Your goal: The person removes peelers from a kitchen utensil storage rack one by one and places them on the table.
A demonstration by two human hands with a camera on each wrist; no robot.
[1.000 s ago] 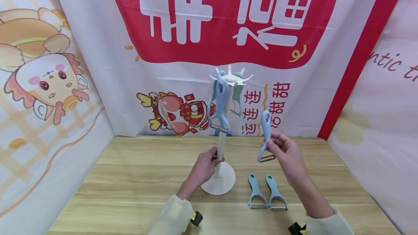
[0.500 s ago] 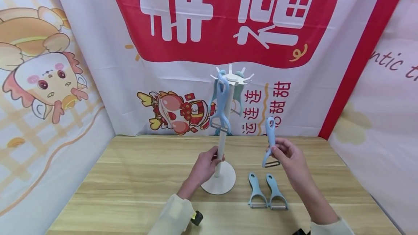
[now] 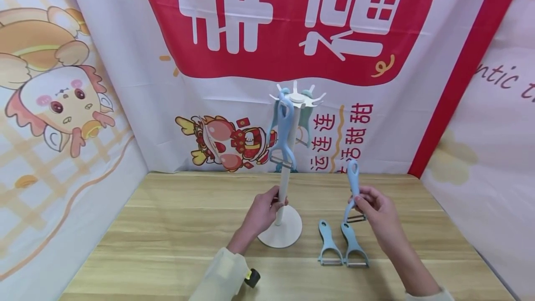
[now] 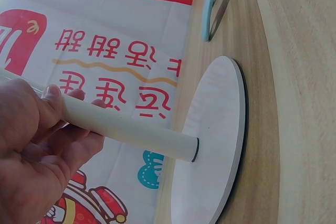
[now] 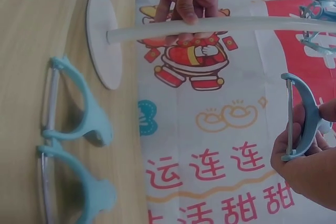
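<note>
- Left hand [image 3: 261, 210]: fingers curled round the stand [image 3: 283, 181], low down, presumably to steady it.
- Right hand [image 3: 378, 209]: I'm pinching a peeler [image 3: 353, 185] mid-length, right of the stand, leaving its loop free on top.
- Two peelers [image 3: 326, 237] lie near on the tabletop [image 3: 188, 236]; hanging peelers [image 3: 283, 137] load the top.

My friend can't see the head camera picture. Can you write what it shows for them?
A person's left hand grips a white stand while the right hand holds a blue peeler in the air. Other peelers hang from the stand's top, and two more peelers lie side by side on the wooden table. A printed cloth hangs behind.
</note>
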